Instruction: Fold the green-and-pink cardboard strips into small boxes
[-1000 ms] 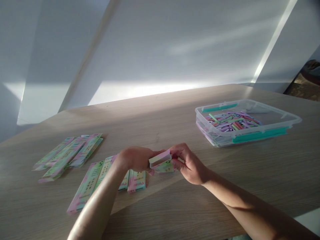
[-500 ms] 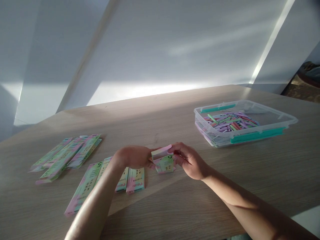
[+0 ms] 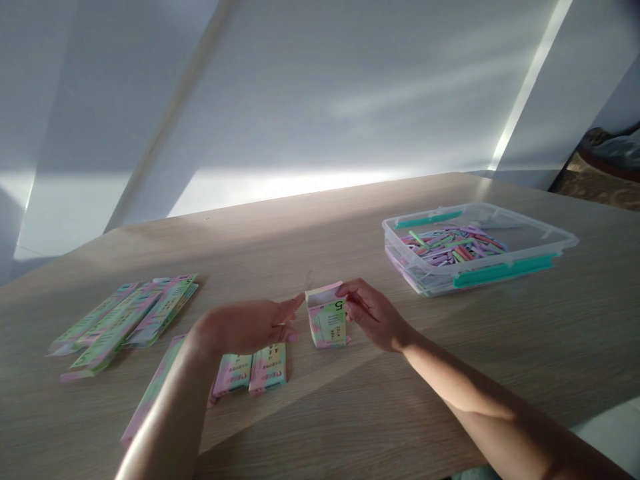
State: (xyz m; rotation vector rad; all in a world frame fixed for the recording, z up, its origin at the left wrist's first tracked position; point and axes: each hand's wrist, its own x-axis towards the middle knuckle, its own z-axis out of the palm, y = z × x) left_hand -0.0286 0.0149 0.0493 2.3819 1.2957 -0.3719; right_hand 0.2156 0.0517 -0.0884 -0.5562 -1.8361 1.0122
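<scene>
A small pink and green cardboard box [image 3: 327,325], marked with a 5, stands on the table with its top end open. My right hand [image 3: 373,313] pinches its upper right edge between thumb and fingers. My left hand [image 3: 250,325] is open at the box's left side. Its index fingertip reaches the upper left corner, though I cannot tell if it touches. Beneath my left hand and forearm lie several similar boxes [image 3: 269,368], partly hidden.
Further left lies a group of flat pink and green cartons [image 3: 120,327], some overlapping. A clear plastic bin [image 3: 435,283] with teal latches stands at the right, holding many pastel sticks [image 3: 455,245]. Behind the wooden table [image 3: 300,233] rises a pale wall.
My left hand has moved left off the box, its fingers now stretched out. The box has turned more upright, and my right hand still holds its edge. The view has shifted slightly.
</scene>
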